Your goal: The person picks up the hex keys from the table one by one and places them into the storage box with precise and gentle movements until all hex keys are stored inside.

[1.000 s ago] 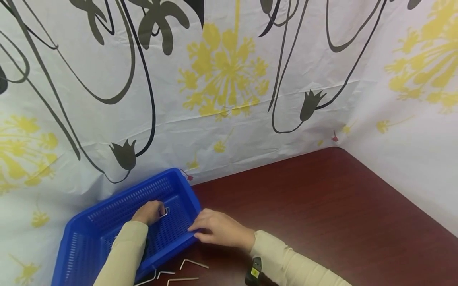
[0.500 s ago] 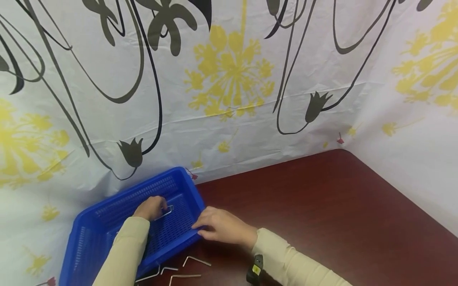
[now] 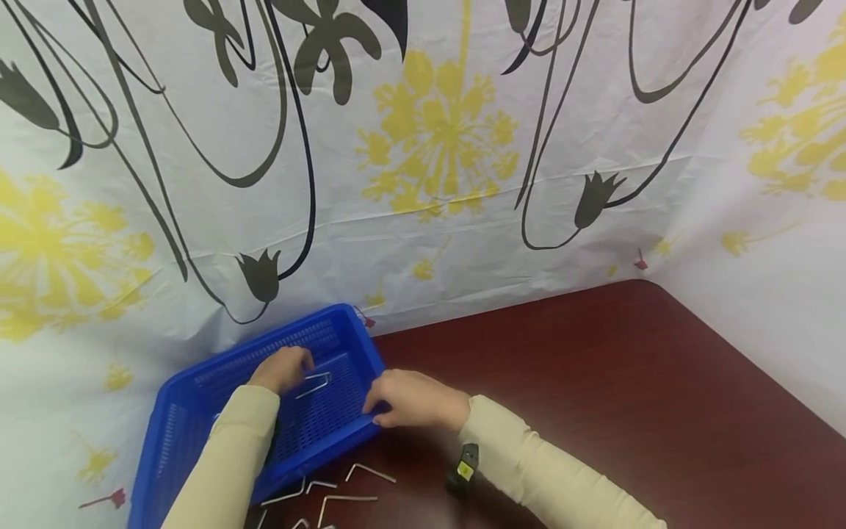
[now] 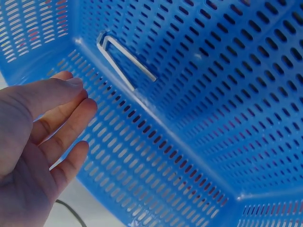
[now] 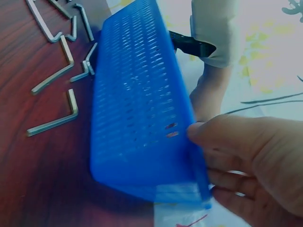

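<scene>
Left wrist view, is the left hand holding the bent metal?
No, the bent metal lies in the basket, visibly apart from the left hand.

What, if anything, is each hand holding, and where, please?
The right hand grips the basket by its rim near a corner; the left hand holds nothing.

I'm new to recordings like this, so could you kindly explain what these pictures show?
There is no machine here, only a person working bare-handed. The wide picture comes from a camera worn on the head; the two smaller ones come from cameras worn on each wrist. On the dark red table stands a blue basket, with bent metal rods lying beside it. More bent metal lies inside the basket, near the left hand, which looks relaxed and appears to hold nothing. The right hand grips the basket near a corner.
</scene>
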`<state>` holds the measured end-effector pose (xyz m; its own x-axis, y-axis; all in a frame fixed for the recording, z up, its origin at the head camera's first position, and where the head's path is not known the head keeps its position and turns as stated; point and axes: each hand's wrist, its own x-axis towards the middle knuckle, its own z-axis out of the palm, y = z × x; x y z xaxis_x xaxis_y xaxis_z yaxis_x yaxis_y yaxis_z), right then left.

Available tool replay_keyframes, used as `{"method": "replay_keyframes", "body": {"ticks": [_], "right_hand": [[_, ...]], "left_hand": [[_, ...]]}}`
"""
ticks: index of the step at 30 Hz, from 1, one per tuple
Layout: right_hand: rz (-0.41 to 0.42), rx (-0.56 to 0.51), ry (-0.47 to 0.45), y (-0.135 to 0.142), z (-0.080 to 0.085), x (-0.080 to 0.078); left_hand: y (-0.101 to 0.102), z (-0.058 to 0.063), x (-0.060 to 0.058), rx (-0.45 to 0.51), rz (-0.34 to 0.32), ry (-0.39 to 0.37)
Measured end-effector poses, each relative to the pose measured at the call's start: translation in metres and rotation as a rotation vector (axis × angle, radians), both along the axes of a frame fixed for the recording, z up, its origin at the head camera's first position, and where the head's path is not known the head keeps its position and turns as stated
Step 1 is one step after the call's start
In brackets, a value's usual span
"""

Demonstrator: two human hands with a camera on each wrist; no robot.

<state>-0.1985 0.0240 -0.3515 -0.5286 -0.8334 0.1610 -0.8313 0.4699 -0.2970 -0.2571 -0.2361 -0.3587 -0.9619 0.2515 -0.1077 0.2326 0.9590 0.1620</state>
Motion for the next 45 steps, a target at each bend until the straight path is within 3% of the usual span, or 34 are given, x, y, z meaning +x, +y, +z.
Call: {"method": "replay_keyframes", "body": {"ticks": [9, 30, 36, 45], "right_hand": [[0.003, 0.109, -0.003, -0.011, 0.017, -0.001], [0.031, 0.007, 0.109, -0.005, 0.037, 0.027], [0.039, -0.015, 0.158, -0.001, 0.038, 0.037], [0.055, -0.078, 0.176, 0.010, 0.029, 0.049]], "left_hand": [[-0.005, 0.013, 0.012, -0.005, -0.047, 0.036], [-0.010, 0.032, 0.048, 0.000, -0.093, 0.041], [-0.010, 0.034, 0.062, 0.017, -0.075, 0.018], [-0.002, 0.039, 0.079, 0.043, -0.110, 0.041]]}}
